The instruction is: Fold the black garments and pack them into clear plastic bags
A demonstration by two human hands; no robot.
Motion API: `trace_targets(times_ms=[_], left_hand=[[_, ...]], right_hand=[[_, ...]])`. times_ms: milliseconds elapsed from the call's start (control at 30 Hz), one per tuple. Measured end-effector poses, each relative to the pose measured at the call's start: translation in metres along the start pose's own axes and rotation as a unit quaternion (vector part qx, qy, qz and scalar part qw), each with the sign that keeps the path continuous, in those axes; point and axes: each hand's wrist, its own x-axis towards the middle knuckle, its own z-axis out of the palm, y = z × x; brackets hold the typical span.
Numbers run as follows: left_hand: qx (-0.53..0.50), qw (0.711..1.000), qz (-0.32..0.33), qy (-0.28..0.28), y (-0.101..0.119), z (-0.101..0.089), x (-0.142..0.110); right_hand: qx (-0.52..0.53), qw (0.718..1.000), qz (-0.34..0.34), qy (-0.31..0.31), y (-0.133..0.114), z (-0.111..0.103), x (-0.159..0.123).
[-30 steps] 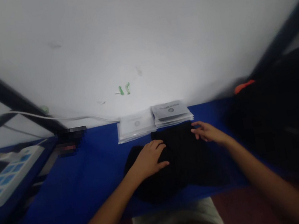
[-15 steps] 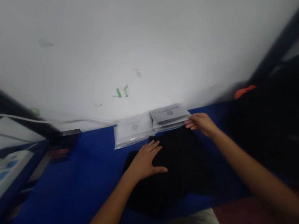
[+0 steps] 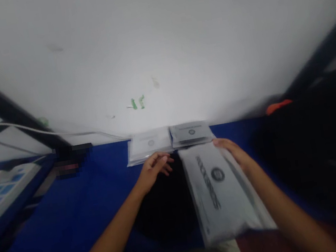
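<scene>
A frosted plastic packaging bag [image 3: 232,201] with dark lettering and a round logo lies at an angle toward me. My right hand [image 3: 233,151] grips its far right corner, with the fingers partly hidden behind it. My left hand [image 3: 154,171] hovers left of the bag, fingers loosely curled and apart, holding nothing. Beneath it is a folded black cloth [image 3: 166,212], partly covered by the bag. Against the wall sit two piles of similar bags, a left pile [image 3: 148,144] and a right pile [image 3: 191,132].
The blue tabletop [image 3: 83,217] runs along a white wall [image 3: 174,47]. A power strip [image 3: 5,196] is at the left, and a white cable [image 3: 92,132] crosses to the bags. A large dark heap [image 3: 327,151] with an orange item [image 3: 279,106] fills the right side.
My right hand has taken a bag from the right pile and drawn it toward me over the black cloth. My left hand has lifted off the cloth and curled its fingers.
</scene>
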Motion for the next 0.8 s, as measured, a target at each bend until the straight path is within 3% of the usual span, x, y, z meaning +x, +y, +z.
trace_targets(times_ms=[67, 167, 233, 300, 600, 800], left_hand=[[-0.036, 0.997, -0.025, -0.071, 0.005, 0.008, -0.006], [0.004, 0.979, -0.057, -0.197, 0.012, 0.022, -0.019], [0.066, 0.962, -0.072, -0.255, 0.016, 0.029, -0.026], [0.11, 0.952, -0.077, -0.276, 0.018, 0.035, -0.031], [0.219, 0.951, 0.017, -0.216, 0.012, 0.04, -0.032], [0.187, 0.971, 0.01, -0.15, 0.018, 0.04, -0.034]], right_hand=[[-0.01, 0.996, 0.059, -0.068, 0.007, 0.019, -0.007], [-0.036, 0.976, 0.14, -0.161, 0.019, 0.04, -0.01], [-0.056, 0.968, 0.16, -0.183, 0.026, 0.048, -0.01], [-0.075, 0.967, 0.16, -0.183, 0.03, 0.05, -0.008], [-0.113, 0.973, 0.126, -0.154, 0.03, 0.043, -0.001], [-0.182, 0.955, 0.107, -0.21, 0.025, 0.039, -0.001]])
